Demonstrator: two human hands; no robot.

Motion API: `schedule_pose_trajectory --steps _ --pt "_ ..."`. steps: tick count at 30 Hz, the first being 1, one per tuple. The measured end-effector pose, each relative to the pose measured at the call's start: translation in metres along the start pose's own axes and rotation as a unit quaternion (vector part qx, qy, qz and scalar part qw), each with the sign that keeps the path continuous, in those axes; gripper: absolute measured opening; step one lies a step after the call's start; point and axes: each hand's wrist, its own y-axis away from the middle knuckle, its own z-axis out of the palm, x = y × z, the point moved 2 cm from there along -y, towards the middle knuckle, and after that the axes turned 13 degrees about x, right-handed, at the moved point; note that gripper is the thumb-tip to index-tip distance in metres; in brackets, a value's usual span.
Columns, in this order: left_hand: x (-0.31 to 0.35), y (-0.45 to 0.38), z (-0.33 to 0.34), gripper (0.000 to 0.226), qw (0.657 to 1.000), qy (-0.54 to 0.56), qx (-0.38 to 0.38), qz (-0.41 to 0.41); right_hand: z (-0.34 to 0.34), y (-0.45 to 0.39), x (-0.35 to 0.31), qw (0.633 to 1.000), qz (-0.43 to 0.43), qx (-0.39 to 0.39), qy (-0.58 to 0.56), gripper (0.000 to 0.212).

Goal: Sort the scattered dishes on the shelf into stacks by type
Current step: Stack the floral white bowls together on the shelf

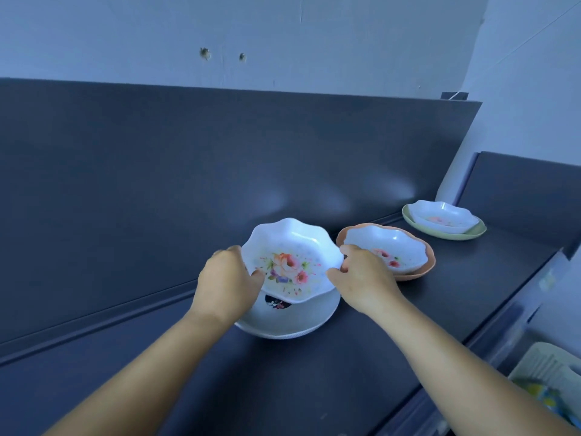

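Observation:
A white scalloped bowl with a flower print is tilted toward me over a larger white plate on the dark shelf. My left hand grips the bowl's left rim and my right hand grips its right rim. To the right, a second flowered white bowl sits in an orange-pink plate. Farther right, a third white bowl rests on a pale green plate.
The dark shelf has a tall dark back panel behind the dishes and an edge along the right. Below the right edge a pale slatted rack with coloured items shows.

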Motion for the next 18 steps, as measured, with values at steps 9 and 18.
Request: schedule_pose_trajectory --steps 9,18 --pt "0.090 -0.009 0.059 0.036 0.995 0.080 -0.025 -0.048 -0.056 -0.058 0.078 0.999 -0.018 0.048 -0.011 0.014" --pt "0.149 -0.023 0.124 0.028 0.992 0.066 -0.070 -0.085 -0.063 -0.109 0.152 0.999 0.003 0.023 -0.031 0.020"
